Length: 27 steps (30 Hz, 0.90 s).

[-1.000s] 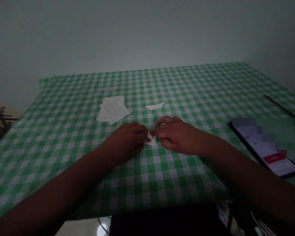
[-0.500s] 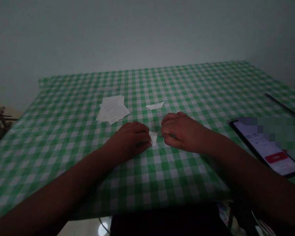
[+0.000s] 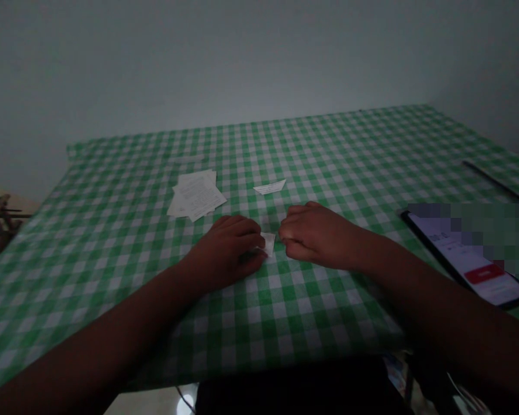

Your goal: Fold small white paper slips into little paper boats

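A small folded piece of white paper [image 3: 269, 244] lies low over the tablecloth, its right end showing past my left fingers. My left hand [image 3: 231, 251] grips this paper between thumb and fingers, hiding most of it. Just right of the paper is my right hand [image 3: 313, 235], its fingers curled together close to the paper's end. Whatever may be inside those fingers is hidden. Beyond the hands lies another folded paper strip [image 3: 270, 187], with printed lines and slanted ends.
Several loose printed sheets [image 3: 194, 195] overlap on the left side of the green-and-white checked tablecloth [image 3: 259, 323]. A phone or tablet [image 3: 480, 268] with a lit screen lies at right. Behind it is a thin dark stick [image 3: 493, 180]. A wall stands beyond the table.
My right fingers have curled in more tightly beside the paper. My left hand keeps its hold. The whole view has shifted slightly.
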Tool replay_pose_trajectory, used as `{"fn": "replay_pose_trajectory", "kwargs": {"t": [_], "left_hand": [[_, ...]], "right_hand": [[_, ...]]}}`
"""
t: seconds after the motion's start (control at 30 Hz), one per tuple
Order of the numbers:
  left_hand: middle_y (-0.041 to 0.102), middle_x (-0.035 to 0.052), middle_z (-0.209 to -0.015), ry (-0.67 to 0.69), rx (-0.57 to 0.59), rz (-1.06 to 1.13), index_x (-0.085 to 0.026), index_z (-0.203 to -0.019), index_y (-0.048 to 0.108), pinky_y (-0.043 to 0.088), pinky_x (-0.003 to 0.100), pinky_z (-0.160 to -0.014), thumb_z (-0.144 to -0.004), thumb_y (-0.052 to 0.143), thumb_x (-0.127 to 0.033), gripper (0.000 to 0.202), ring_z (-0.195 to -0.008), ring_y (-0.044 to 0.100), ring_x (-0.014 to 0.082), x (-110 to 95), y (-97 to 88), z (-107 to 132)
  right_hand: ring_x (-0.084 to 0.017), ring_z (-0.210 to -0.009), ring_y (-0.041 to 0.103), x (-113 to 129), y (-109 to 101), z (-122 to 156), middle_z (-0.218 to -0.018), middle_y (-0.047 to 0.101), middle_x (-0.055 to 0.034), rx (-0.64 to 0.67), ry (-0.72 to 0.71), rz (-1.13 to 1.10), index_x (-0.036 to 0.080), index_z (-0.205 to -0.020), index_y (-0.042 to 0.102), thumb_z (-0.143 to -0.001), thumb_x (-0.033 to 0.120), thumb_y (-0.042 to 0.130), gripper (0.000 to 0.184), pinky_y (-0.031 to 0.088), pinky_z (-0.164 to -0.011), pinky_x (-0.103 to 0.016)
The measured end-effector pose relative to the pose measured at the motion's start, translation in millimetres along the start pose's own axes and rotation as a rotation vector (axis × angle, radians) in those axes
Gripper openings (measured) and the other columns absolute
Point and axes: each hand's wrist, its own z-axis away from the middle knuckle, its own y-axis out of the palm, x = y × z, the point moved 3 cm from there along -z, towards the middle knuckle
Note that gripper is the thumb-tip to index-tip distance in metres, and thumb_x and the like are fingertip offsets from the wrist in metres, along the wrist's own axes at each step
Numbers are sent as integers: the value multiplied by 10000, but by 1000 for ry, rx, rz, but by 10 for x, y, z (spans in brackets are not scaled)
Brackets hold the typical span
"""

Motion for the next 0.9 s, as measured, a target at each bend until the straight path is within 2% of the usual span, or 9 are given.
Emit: {"fn": "replay_pose_trajectory", "kwargs": {"t": [0.1, 0.23, 0.33, 0.43, 0.67, 0.9], "left_hand": [[642, 56, -1076, -30, -27, 5, -204, -975, 654, 414, 416, -938, -902, 627, -392, 204, -1045, 561, 233, 1, 13, -4], [646, 44, -1027, -54, -23, 20, -203, -938, 646, 416, 408, -929, -912, 618, -371, 172, -1021, 562, 223, -1, 37, -13], [650, 42, -1019, -49, -30, 37, -196, -922, 638, 420, 405, -931, -915, 606, -344, 152, -1015, 562, 219, -1, 38, -20], [659, 49, -1014, -36, -47, 71, -194, -934, 638, 430, 400, -922, -924, 581, -315, 134, -1004, 570, 216, 7, 34, -21], [661, 53, -1009, 16, -43, 87, -188, -975, 638, 431, 400, -952, -940, 532, -243, 125, -1007, 586, 206, 26, 20, -15], [661, 81, -1067, 30, -45, 63, -169, -1002, 639, 451, 413, -968, -900, 539, -167, 143, -1041, 591, 216, 76, -36, 15]], "right_hand": [[-175, -776, 499, -28, 21, -10, -668, 576, 3, -16, -25, -17, 189, -649, 503, -876, 232, 509, 231, 275, -706, -334], [-176, -780, 518, -70, 46, -24, -711, 611, -5, -6, -28, -49, 190, -692, 575, -893, 238, 520, 214, 319, -745, -334], [-188, -840, 559, -90, 62, -35, -849, 660, -29, -38, -57, -71, 198, -906, 673, -900, 250, 554, 129, 368, -794, -337], [-196, -905, 586, -102, 94, -51, -964, 667, -48, -104, -97, -92, 196, -1100, 671, -883, 252, 611, 232, 402, -841, -345], [-183, -880, 590, -107, 218, -121, -906, 659, -44, -156, -172, -83, 195, -996, 718, -955, 297, 562, 191, 423, -866, -351], [-195, -901, 574, -130, 218, -122, -934, 660, -71, -205, -141, -66, 162, -955, 714, -965, 287, 545, 211, 420, -885, -367]]}}
